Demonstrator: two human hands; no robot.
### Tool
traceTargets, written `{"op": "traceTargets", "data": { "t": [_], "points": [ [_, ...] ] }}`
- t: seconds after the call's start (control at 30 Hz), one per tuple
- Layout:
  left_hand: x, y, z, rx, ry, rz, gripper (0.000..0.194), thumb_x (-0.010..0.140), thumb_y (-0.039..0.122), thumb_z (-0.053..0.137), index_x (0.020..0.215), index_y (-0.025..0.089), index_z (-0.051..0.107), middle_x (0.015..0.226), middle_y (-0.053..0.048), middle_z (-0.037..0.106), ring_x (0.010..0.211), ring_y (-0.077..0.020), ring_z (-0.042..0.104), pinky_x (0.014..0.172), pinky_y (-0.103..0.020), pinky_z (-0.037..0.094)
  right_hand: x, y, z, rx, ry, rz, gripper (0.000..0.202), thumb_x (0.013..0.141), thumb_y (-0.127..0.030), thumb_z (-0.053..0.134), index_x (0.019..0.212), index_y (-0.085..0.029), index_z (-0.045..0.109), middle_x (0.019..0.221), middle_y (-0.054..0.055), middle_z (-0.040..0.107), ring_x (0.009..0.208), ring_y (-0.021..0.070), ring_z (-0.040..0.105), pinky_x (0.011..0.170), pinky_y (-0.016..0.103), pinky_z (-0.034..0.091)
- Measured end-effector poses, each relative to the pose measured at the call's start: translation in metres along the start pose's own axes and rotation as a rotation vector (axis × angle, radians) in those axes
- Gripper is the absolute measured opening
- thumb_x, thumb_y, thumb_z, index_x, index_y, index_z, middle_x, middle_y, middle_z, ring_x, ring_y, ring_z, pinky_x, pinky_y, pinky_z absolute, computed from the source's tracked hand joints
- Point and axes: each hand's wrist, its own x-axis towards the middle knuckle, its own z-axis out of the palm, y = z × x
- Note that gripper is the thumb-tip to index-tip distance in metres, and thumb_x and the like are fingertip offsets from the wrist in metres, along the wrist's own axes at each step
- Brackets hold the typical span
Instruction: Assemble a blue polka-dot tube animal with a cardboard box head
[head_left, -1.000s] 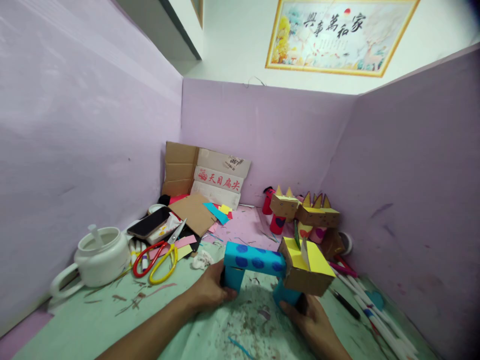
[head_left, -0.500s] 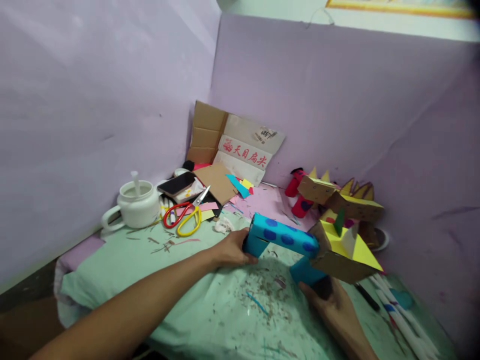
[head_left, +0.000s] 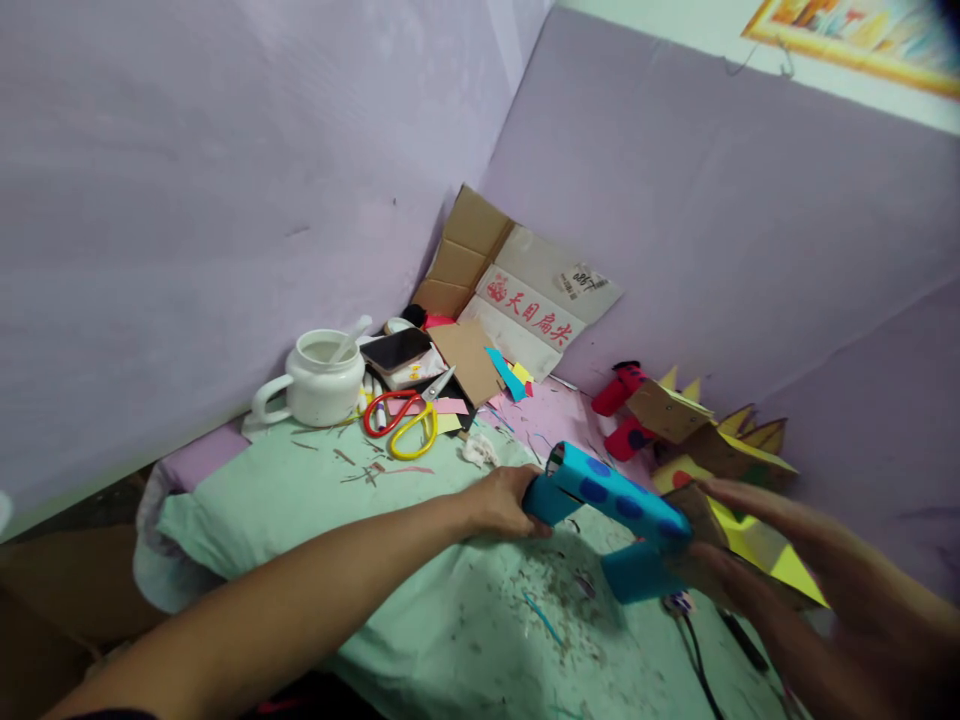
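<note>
A toy animal (head_left: 619, 497) made of blue tubes with dark blue spots stands over the green cloth. Its right end carries a cardboard head (head_left: 697, 510) with yellow paper, partly covered by fingers. My left hand (head_left: 506, 502) is closed around the blue leg tube at the left end. My right hand (head_left: 817, 570), somewhat blurred, has its fingers and thumb on both sides of the cardboard head. Below the body, another blue leg tube (head_left: 641, 572) comes down near the cloth.
Red-and-yellow scissors (head_left: 412, 422), a white mug (head_left: 326, 385), a phone (head_left: 397, 350) and paper scraps lie at the back left. Folded cardboard (head_left: 525, 290) leans on the purple wall. Other cardboard animals (head_left: 667, 410) stand at the back right. Clippings litter the green cloth (head_left: 450, 590).
My right hand has moved from the front blue leg up to the cardboard head. My left hand keeps its hold. The view has tilted and shifted.
</note>
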Motion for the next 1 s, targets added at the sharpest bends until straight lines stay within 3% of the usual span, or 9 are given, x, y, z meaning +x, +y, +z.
{"op": "traceTargets", "data": {
  "t": [0.07, 0.17, 0.3, 0.5, 0.77, 1.0],
  "points": [
    [0.000, 0.001, -0.001, 0.016, 0.000, 0.000, 0.052, 0.057, 0.028, 0.072, 0.106, 0.017, 0.059, 0.093, -0.007, 0.065, 0.084, -0.0259, 0.060, 0.071, -0.034, 0.045, 0.031, -0.021, 0.007, 0.018, -0.117, -0.103, 0.048, 0.071, -0.052, 0.054, 0.112, -0.027, 0.057, 0.108, 0.009, 0.065, 0.098, 0.0323, 0.060, 0.084, 0.046, 0.046],
    [0.000, 0.001, -0.002, 0.036, -0.002, -0.001, 0.052, 0.057, 0.031, 0.073, 0.105, 0.017, 0.058, 0.094, -0.008, 0.065, 0.087, -0.0277, 0.059, 0.073, -0.035, 0.044, 0.058, -0.030, 0.025, -0.032, -0.328, -0.132, 0.059, 0.068, -0.047, 0.057, 0.119, -0.018, 0.054, 0.119, 0.013, 0.060, 0.108, 0.0340, 0.055, 0.089, 0.049, 0.044],
    [0.000, 0.001, -0.003, 0.037, -0.010, -0.002, 0.050, 0.058, 0.030, 0.073, 0.104, 0.016, 0.058, 0.090, -0.008, 0.064, 0.083, -0.0270, 0.059, 0.068, -0.033, 0.043, 0.067, -0.018, 0.044, -0.072, -0.482, -0.104, 0.065, 0.068, -0.044, 0.057, 0.126, -0.014, 0.050, 0.125, 0.015, 0.057, 0.112, 0.0338, 0.053, 0.093, 0.049, 0.041],
    [-0.002, -0.001, -0.002, 0.030, 0.000, -0.014, 0.047, 0.058, 0.030, 0.073, 0.101, 0.018, 0.058, 0.084, -0.004, 0.063, 0.078, -0.0230, 0.058, 0.063, -0.028, 0.042, 0.068, -0.006, 0.052, -0.087, -0.629, -0.068, 0.052, 0.070, -0.035, 0.058, 0.118, -0.016, 0.058, 0.099, 0.012, 0.069, 0.085, 0.0301, 0.064, 0.073, 0.041, 0.049],
    [-0.003, -0.002, -0.001, 0.038, 0.023, -0.004, 0.046, 0.058, 0.028, 0.071, 0.101, 0.018, 0.059, 0.085, -0.004, 0.066, 0.075, -0.0216, 0.058, 0.061, -0.027, 0.041, 0.066, -0.018, 0.050, -0.079, -0.603, -0.084, 0.039, 0.069, -0.024, 0.059, 0.107, -0.021, 0.065, 0.086, 0.006, 0.072, 0.076, 0.0256, 0.065, 0.065, 0.032, 0.046],
    [-0.003, 0.000, -0.001, 0.003, 0.025, -0.011, 0.046, 0.058, 0.027, 0.071, 0.102, 0.018, 0.060, 0.086, -0.003, 0.066, 0.076, -0.0218, 0.058, 0.062, -0.027, 0.041, 0.064, -0.022, 0.048, -0.159, -0.604, -0.062, 0.045, 0.069, -0.025, 0.061, 0.114, -0.018, 0.062, 0.091, 0.008, 0.071, 0.079, 0.0266, 0.064, 0.067, 0.033, 0.044]
  ]
}}
